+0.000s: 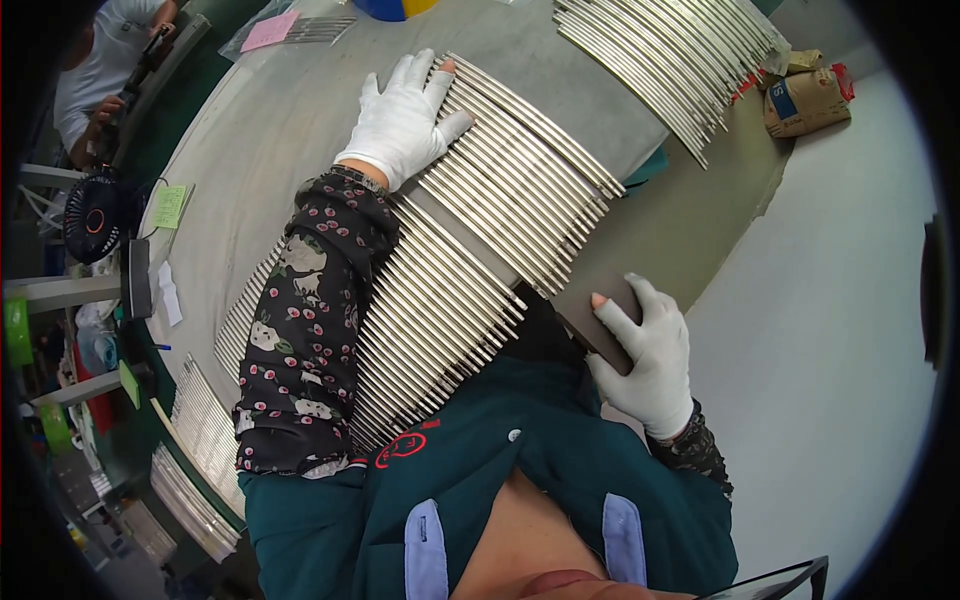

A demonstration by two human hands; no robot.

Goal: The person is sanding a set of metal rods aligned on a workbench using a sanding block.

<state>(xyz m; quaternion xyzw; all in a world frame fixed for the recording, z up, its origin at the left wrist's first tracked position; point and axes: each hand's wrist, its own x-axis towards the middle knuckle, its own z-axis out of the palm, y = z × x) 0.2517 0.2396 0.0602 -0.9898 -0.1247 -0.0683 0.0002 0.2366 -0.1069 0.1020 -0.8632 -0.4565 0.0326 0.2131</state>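
Observation:
My left hand (402,122), in a white glove with bare fingertips, lies with fingers spread at the far left end of a row of shiny metal rods (525,170). A second row of rods (430,320) lies nearer me, partly covered by my left forearm. At the right, my right hand (652,355), gloved the same way, is closed on a flat dark brown board (612,318) just beside the rods' right ends. Its thumb and fingers sit apart on the board; their undersides are hidden.
Another batch of rods (665,60) lies at the far right of the grey table (260,130). Further rods (205,415) are at the left, near a black fan (95,218). A brown paper sack (805,103) sits by the wall. Another person (100,75) is at upper left.

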